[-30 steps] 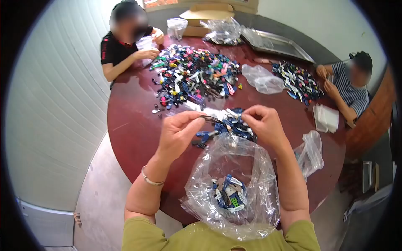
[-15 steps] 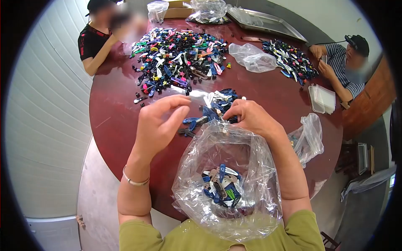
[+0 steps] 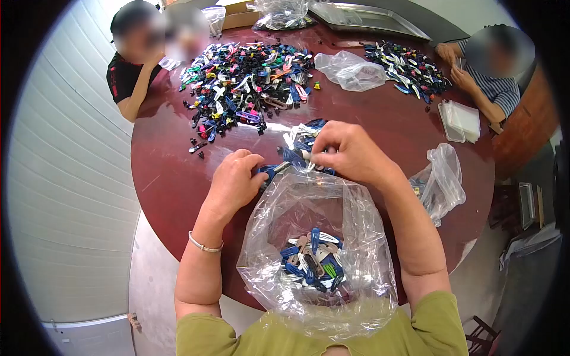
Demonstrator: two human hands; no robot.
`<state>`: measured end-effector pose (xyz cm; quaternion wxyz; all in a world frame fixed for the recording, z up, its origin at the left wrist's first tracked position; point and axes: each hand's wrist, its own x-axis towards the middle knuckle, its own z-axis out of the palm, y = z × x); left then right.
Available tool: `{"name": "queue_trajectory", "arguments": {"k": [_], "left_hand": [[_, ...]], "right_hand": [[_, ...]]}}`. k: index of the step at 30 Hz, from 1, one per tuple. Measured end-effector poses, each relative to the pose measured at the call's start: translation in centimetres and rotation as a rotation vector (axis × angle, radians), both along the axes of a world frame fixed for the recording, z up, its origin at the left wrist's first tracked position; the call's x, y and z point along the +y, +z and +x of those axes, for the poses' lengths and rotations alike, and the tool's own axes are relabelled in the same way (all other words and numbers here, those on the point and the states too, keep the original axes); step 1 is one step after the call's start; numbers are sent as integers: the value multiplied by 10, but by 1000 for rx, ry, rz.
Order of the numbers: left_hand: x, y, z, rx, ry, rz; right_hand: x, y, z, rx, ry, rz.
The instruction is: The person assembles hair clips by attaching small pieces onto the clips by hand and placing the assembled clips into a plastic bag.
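Observation:
Snap hair clips [image 3: 303, 139], mostly blue and white, form a small pile in front of me. At its left edge my left hand [image 3: 236, 180] has its thumb and forefinger closed around a blue hair clip [image 3: 269, 171]. My right hand [image 3: 351, 151] reaches over the pile from the right, pinching what looks like a pale hair clip [image 3: 306, 155]; its fingers partly hide it. A clear plastic bag [image 3: 371, 237] gapes wide between my forearms, against my front. Inside it lie several blue, white, grey and green hair clips [image 3: 314, 261].
A large mixed heap of clips [image 3: 249, 86] covers the table's far left. Another heap [image 3: 407, 68] is before a person [image 3: 490, 77] at right; a second person [image 3: 133, 65] sits at left. Plastic bags [image 3: 350, 71] [image 3: 442, 184], clear sheets [image 3: 458, 121] and a metal tray [image 3: 374, 21] lie around.
My left hand has come down from above the table to the blue clips, its fingers closing. My right hand has moved slightly up and left over the pile.

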<state>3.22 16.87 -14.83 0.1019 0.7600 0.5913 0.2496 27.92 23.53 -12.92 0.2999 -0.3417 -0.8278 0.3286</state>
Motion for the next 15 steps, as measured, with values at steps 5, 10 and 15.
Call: {"name": "queue_trajectory", "arguments": {"k": [5, 10, 15], "left_hand": [[1, -6, 4, 27, 9, -40], [1, -5, 5, 16, 9, -74], [1, -4, 5, -5, 23, -95]], "right_hand": [[-16, 40, 3, 448, -89, -285], [-57, 83, 13, 494, 225, 58], [-56, 80, 8, 457, 116, 17]]}}
